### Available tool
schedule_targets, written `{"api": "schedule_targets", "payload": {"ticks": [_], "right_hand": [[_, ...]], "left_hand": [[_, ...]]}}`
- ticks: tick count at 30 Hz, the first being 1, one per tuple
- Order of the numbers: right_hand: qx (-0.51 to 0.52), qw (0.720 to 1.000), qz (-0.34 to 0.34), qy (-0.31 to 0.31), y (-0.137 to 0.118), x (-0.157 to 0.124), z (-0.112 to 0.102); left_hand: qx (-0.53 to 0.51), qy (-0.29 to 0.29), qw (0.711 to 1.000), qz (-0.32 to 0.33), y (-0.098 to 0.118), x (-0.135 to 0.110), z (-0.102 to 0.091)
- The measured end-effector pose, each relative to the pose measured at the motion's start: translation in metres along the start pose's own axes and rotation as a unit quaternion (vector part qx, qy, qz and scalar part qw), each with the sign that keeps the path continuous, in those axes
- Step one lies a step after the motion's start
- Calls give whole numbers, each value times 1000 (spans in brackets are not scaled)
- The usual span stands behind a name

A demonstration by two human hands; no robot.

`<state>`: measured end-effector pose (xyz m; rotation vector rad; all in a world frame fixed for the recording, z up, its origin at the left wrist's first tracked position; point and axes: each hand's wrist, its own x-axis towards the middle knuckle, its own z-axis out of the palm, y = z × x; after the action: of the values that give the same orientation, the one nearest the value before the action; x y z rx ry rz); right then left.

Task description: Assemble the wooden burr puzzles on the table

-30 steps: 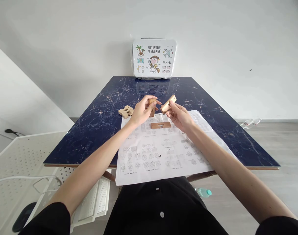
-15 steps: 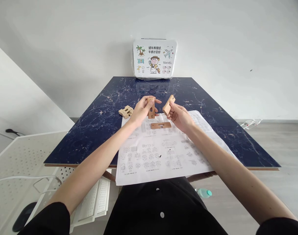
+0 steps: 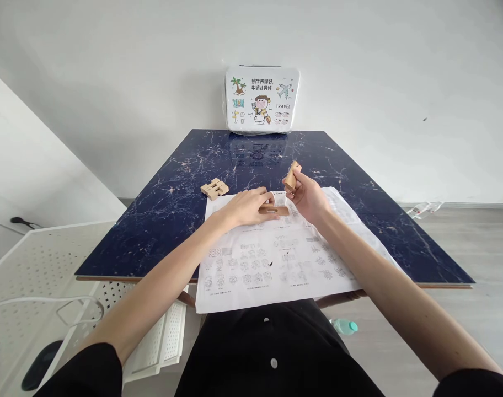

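Observation:
My left hand (image 3: 251,207) is down on the sheet, fingers curled around a slotted wooden puzzle piece (image 3: 279,210) that lies flat there. A second wooden edge shows just under those fingers; the hand covers most of it, and I cannot tell how the two pieces touch. Raised over the far edge of the sheet, my right hand (image 3: 308,193) pinches another wooden puzzle piece (image 3: 293,176) between thumb and fingers, tilted. Farther left, a small group of interlocked wooden pieces (image 3: 214,188) rests on the tabletop beside the sheet's corner.
A printed instruction sheet (image 3: 251,281) hangs over the near edge of the dark blue marbled table (image 3: 152,231). At the back, a white cartoon case (image 3: 262,99) stands against the wall. A white perforated cart (image 3: 48,259) is at left, and a bottle (image 3: 344,326) lies below.
My left hand has lowered from above the sheet onto the flat piece, taking the piece marked 2 down with it. My right hand has shifted slightly right, its piece turned more upright.

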<state>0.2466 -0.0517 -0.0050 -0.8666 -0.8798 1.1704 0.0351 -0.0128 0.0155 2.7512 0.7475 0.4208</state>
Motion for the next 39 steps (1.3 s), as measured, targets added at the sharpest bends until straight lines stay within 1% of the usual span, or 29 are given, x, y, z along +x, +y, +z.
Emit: {"api": "schedule_targets", "payload": {"ticks": [3, 7, 13, 17, 19, 21, 24, 28, 32, 39], "right_hand": [[9, 1000, 7, -6, -1, -1, 0], [3, 1000, 5, -1, -1, -2, 1], [-8, 1000, 5, 10, 1, 0, 0], [2, 1000, -4, 26, 1, 0, -1], [-3, 1000, -2, 11, 0, -1, -1], [-13, 1000, 9, -16, -2, -3, 0], [-25, 998, 24, -52, -5, -7, 4], [-21, 997, 16, -76, -8, -11, 8], [-32, 996, 15, -79, -9, -13, 8], [-110, 990, 29, -81, -5, -12, 7]], "left_hand": [[-4, -2, 1000, -4, -1, 1, 0], [-34, -15, 999, -33, -2, 2, 1], [-102, 68, 992, -36, -1, 3, 2], [-183, 108, 976, -47, 4, 3, -5], [-211, 127, 968, -52, 8, 2, -10], [-233, 135, 961, -63, 12, 1, -13], [-253, 134, 955, -82, 15, 1, -14], [-270, 117, 950, -101, 13, 2, -12], [-292, 118, 942, -113, 9, 4, -10], [-302, 107, 939, -122, 11, 4, -11]]}}
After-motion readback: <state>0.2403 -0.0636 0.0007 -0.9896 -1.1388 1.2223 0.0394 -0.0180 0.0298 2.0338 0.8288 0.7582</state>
